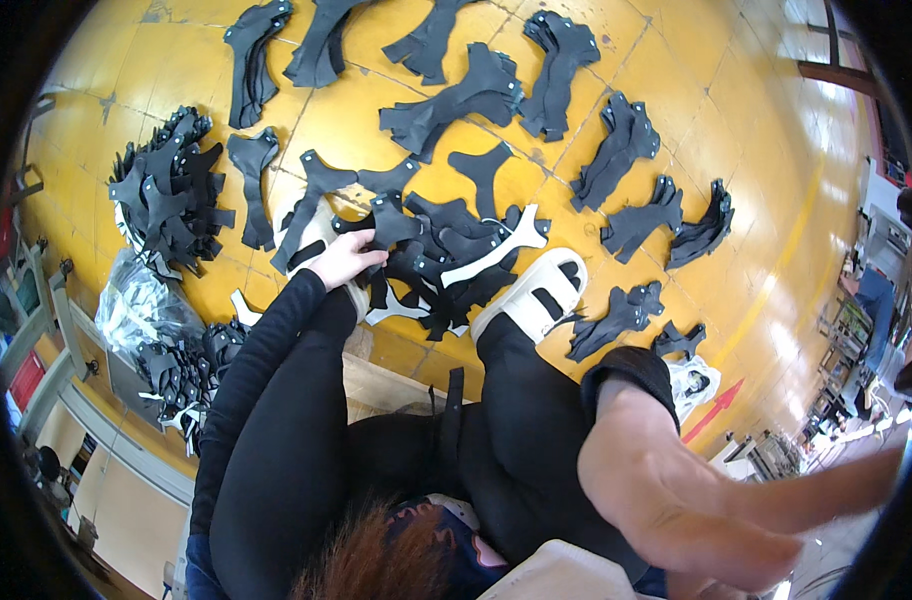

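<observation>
Over the heap between my feet, my left hand [344, 262] is closed, its fingers pinching the edge of a black Y-shaped piece [390, 222]. More flat black Y-shaped pieces [446, 240] lie loosely around it, with a white Y-shaped piece [504, 247] on top at the right. Very large and blurred, my right hand [666, 470] is raised close to the camera. One of its fingers stretches toward the right rim, the others bend below it, and I see nothing held. Its fingertips are partly cut off or unclear.
Neat stacks of black pieces [556, 75] form an arc on the yellow tiled floor [696, 130]. A tall pile [168, 190] and a clear plastic bag [146, 305] lie at the left, beside a metal frame [61, 320]. My white sandals [538, 295] flank the heap.
</observation>
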A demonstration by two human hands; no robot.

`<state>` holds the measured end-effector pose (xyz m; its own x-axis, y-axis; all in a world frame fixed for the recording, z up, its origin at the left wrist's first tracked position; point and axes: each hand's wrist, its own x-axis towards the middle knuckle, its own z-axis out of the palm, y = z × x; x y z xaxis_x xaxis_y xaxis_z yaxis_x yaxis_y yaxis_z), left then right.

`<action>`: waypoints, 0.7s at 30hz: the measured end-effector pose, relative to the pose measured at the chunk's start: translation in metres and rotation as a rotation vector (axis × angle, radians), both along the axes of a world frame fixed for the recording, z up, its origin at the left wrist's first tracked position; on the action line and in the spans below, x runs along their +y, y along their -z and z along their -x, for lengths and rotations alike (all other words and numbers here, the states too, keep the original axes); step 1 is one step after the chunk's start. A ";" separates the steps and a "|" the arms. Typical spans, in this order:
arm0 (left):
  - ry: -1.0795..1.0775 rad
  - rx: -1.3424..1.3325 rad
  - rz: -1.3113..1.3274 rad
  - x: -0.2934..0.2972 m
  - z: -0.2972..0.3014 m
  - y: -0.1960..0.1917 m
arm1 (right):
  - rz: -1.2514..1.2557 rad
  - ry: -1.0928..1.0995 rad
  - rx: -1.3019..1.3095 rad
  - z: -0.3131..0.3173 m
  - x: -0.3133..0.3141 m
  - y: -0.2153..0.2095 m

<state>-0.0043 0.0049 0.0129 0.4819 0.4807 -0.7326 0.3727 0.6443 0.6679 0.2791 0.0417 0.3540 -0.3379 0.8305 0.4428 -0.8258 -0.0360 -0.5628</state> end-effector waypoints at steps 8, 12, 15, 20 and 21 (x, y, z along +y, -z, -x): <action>0.047 0.024 -0.004 0.006 -0.006 -0.009 | 0.011 0.183 -0.048 0.003 0.005 0.010; 0.048 0.038 -0.010 0.004 -0.001 -0.010 | 0.086 0.129 0.007 0.001 0.005 0.004; 0.038 0.012 -0.010 0.003 -0.004 -0.002 | 0.290 -0.149 0.165 -0.024 0.020 0.014; 0.044 0.026 -0.023 0.002 0.004 -0.008 | 0.259 0.191 0.321 -0.006 0.036 0.070; 0.045 0.022 -0.015 0.003 0.002 -0.007 | 0.249 0.303 0.329 -0.003 0.036 0.084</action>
<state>-0.0061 0.0078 0.0202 0.4875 0.4695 -0.7361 0.4154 0.6168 0.6685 0.2820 0.0781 0.2699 0.0584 0.9634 0.2615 -0.9519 0.1327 -0.2762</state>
